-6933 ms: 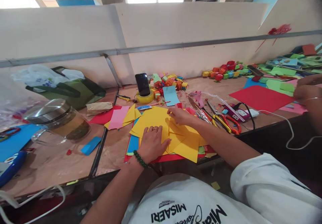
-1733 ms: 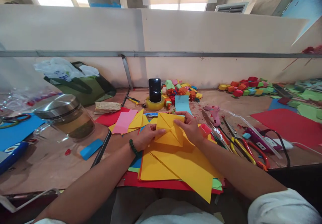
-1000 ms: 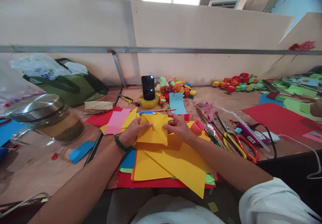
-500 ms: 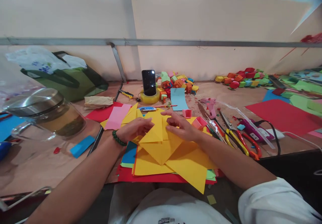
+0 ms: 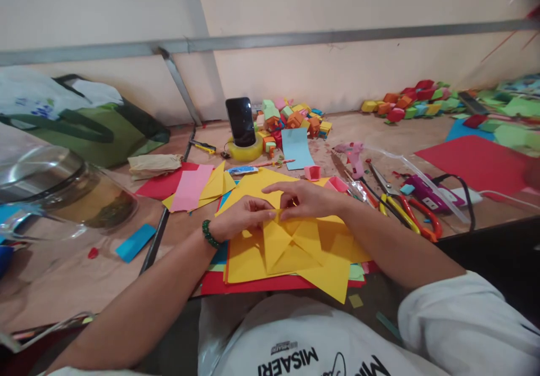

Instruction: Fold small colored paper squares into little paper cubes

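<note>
Both hands meet at the top middle of the folded yellow paper point(image 5: 291, 246), which lies on a stack of yellow and red sheets at the near edge of the worktop point(image 5: 63, 274). Left hand point(image 5: 240, 218): grip closed, fingertips and thumb nipping the paper's upper edge. Right hand point(image 5: 310, 198): thumb and bent fingers pinching the same spot, index finger stretched out flat and holding nothing. Step in hand looks like setting a fold at that top point, with several diagonal creases already showing. A clean crease there would call for edges lined up and firm pressure down onto the stack. Counts: one phone point(image 5: 239, 121) standing on a tape roll, two heaps of paper cubes point(image 5: 291, 117), two small pink boxes point(image 5: 313, 173), one pink glue gun point(image 5: 354, 156), at least two scissors point(image 5: 422, 221), one glass jar point(image 5: 63, 196), one green bag point(image 5: 97, 125), one bead bracelet point(image 5: 210, 233) on the left wrist.
</note>
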Available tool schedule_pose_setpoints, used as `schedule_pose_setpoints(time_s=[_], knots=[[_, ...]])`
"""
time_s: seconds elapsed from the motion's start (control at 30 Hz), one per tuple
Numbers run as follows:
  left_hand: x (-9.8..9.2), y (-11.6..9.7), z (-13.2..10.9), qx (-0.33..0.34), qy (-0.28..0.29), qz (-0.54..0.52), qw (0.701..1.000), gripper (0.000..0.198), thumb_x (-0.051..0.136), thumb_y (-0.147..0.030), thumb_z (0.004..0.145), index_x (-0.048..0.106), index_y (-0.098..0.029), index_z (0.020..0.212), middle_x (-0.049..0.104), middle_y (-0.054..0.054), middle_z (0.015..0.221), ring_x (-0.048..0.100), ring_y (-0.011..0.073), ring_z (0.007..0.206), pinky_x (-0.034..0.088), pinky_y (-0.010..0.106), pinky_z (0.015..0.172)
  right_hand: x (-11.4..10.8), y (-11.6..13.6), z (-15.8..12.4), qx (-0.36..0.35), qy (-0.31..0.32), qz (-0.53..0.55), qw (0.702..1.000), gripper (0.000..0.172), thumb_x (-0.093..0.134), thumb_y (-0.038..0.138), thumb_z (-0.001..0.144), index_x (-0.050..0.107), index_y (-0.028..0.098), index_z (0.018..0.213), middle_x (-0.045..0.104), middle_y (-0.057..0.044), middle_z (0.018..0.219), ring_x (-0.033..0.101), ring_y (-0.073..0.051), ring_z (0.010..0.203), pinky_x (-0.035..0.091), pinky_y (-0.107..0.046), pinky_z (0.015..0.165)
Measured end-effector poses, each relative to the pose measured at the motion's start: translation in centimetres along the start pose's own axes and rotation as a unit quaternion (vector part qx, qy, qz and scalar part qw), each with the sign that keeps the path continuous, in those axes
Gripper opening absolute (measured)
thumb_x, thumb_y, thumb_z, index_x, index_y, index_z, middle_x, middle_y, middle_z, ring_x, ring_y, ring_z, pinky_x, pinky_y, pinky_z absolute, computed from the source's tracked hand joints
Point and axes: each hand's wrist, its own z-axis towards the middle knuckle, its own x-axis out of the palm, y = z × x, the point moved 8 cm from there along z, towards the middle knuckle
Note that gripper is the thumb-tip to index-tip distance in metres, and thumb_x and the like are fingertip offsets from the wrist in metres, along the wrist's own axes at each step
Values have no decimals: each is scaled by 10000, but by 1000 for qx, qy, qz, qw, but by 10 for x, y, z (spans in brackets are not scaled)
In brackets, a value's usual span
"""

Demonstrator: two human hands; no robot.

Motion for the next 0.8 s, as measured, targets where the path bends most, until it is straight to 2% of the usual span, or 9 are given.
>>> schedule_pose_setpoints(time_s=[0.07,0.17,0.23,0.3,0.43,0.53,0.67,0.73,0.8], knots=[[-6,-1,2,18,-51,-4,999,314,740,-437,635,625,-145,638,464,-46,554,431,57,481,363,156,421,-9,-5,1,22,-64,22,997,506,648,356,803,529,160,1254,612,28,663,526,-111,601,400,-224,568],[-22,-2,1,35,-154,-70,985,363,796,-446,537,605,-153,635,504,-46,610,464,62,543,403,154,467,-28,-19,-1,67,-165,77,981,487,617,439,821,546,158,1211,600,16,703,516,-112,612,389,-228,553],[-32,-1,-3,39,-211,-117,970,420,830,-438,461,586,-160,661,515,-54,645,479,65,565,426,163,486,-33,-29,-2,91,-179,125,972,511,642,442,795,535,166,1211,627,-10,795,554,-125,676,418,-233,585],[-36,-1,-6,42,-236,-146,960,460,847,-414,425,564,-167,690,511,-62,660,482,65,571,441,170,495,-32,-35,-1,101,-171,159,967,545,683,390,751,516,174,1222,635,-13,821,574,-133,699,438,-236,602],[-32,1,-7,18,-214,-151,965,495,846,-345,439,519,-185,775,474,-88,623,451,60,538,470,184,504,-35,-36,2,81,-195,112,971,532,655,252,733,498,178,1236,514,75,596,478,-102,543,371,-216,519],[-25,5,-7,-10,-181,-124,975,475,829,-322,477,508,-188,800,466,-89,603,466,70,539,476,191,510,-34,-31,2,65,-206,39,976,486,607,202,756,509,191,1231,474,90,566,454,-100,543,368,-219,541],[-13,6,-5,-21,-108,-82,991,394,800,-358,523,543,-162,747,537,-40,677,533,99,634,488,195,555,-33,-25,0,29,-221,-36,974,445,582,214,799,515,234,1238,640,11,836,587,-155,783,461,-276,723],[-14,5,-4,-18,-109,-71,991,388,795,-367,522,526,-162,712,509,-49,660,504,89,617,492,194,554,-42,-18,-6,0,-277,-87,957,356,589,263,828,558,238,1182,651,-48,1033,589,-202,956,461,-339,847],[-19,6,-4,-9,-139,-61,988,406,788,-371,526,457,-178,661,421,-79,601,426,65,551,491,193,528,-52,-7,-16,-23,-344,-138,929,234,573,330,865,612,231,1073,642,-88,1081,558,-239,1040,434,-386,908]])
